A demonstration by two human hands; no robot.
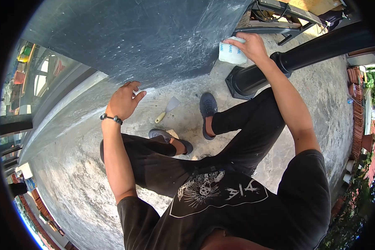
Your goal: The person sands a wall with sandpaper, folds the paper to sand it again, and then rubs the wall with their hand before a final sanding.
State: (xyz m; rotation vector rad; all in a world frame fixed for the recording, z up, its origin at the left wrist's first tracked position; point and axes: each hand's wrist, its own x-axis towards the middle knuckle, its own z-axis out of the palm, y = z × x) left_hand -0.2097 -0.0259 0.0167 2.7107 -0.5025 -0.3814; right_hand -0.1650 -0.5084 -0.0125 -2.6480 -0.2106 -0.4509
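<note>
My right hand point(251, 45) grips a folded white sheet of sandpaper point(232, 52) with blue print on its back, near the right edge of the dark grey wall point(154, 37). At the lower left of that wall, my left hand point(124, 100) holds nothing; its fingers are bent and the thumb stands apart from them. Whether its fingertips touch the wall I cannot tell. On the concrete floor between my left hand and my feet lies a scraper point(167, 110) with a wide metal blade and a pale yellow-green handle.
A black column point(254, 81) with a flanged base stands right of the wall. Behind it is a metal-framed table point(300, 18). My dark shoes point(208, 105) rest on the concrete floor point(187, 89). Stacked roof tiles point(356, 112) line the far right. Glass panes point(39, 75) are at the left.
</note>
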